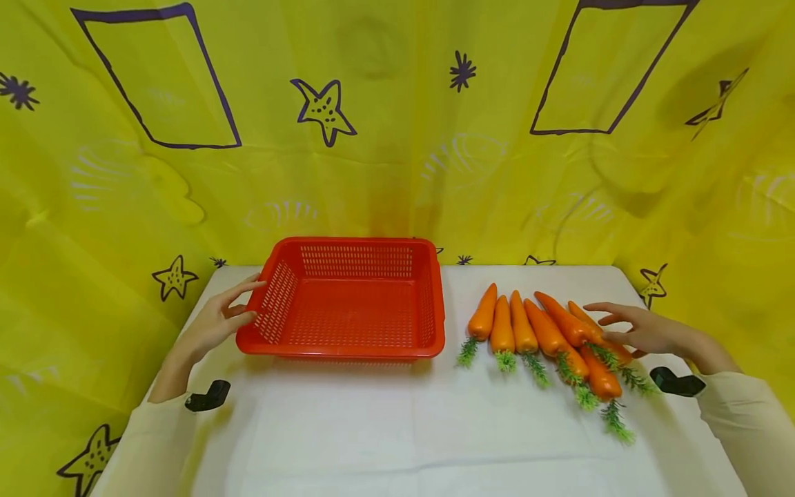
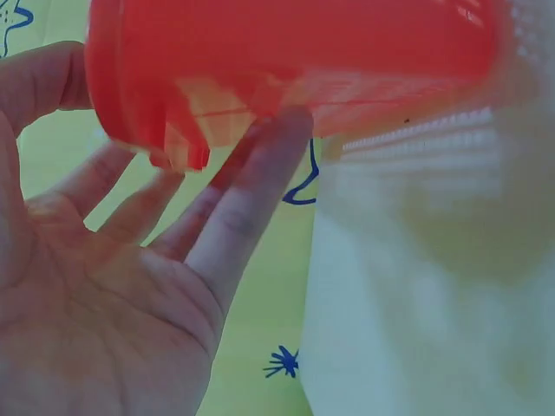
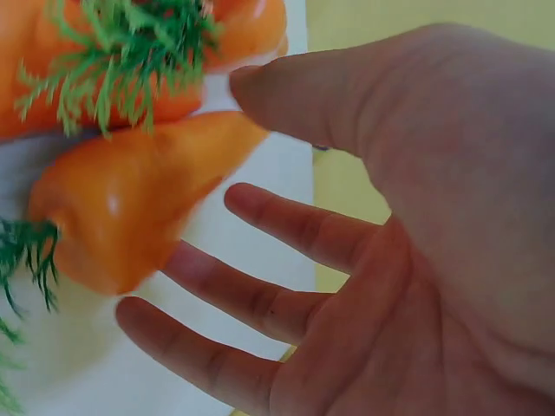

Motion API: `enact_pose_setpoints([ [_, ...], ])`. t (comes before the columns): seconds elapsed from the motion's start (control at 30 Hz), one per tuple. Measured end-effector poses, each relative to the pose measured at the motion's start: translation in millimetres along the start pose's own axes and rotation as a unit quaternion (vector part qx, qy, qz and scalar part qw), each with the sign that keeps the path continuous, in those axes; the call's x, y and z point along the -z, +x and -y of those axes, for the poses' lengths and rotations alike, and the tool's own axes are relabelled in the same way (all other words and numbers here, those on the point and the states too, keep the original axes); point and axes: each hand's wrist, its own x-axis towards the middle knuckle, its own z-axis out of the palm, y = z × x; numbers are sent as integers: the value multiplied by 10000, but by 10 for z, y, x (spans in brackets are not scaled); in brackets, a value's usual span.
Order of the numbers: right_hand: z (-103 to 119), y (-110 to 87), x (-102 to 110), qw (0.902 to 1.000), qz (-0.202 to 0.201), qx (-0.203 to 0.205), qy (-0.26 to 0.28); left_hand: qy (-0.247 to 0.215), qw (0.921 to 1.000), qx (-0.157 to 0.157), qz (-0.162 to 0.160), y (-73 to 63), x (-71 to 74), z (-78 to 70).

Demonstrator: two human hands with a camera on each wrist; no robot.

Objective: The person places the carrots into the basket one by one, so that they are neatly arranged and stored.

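Observation:
A red plastic basket [image 1: 350,314] with slotted walls stands on the left half of the table, its bare floor showing. At its left end is my left hand [image 1: 214,323], fingers spread and fairly straight, with the fingertips right at the rim. In the left wrist view, the thumb and fingers [image 2: 238,212] reach up to the basket's red side [image 2: 295,43]. On the right lie several orange carrots [image 1: 546,330] with green tops. My right hand [image 1: 646,330] reaches in from the right with fingers apart, its fingertips close beside the nearest carrot [image 3: 130,191]; its thumb overlaps that carrot's tip.
A white cloth [image 1: 348,428] covers the table. Yellow curtains [image 1: 397,186] with dark star drawings stand close behind and at both sides. Black devices [image 1: 208,396] sit on both wrists. The carrots lie close together, the right-hand ones overlapping.

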Motion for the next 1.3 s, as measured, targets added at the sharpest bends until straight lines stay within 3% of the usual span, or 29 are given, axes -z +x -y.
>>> enact_pose_setpoints([
  [0.23,-131,19,13,9991,260,-65,338,-441,9987,-12,239,-28,69,111],
  [0.5,-185,78,-30,9995,147,-30,275,-712,9973,-54,197,-41,88,167],
  [1.03,-177,129,-33,9996,-87,-136,218,-753,9970,-167,101,-45,96,176],
  [1.3,-178,126,14,9998,-151,-119,87,-838,9964,-76,84,-38,80,162],
])
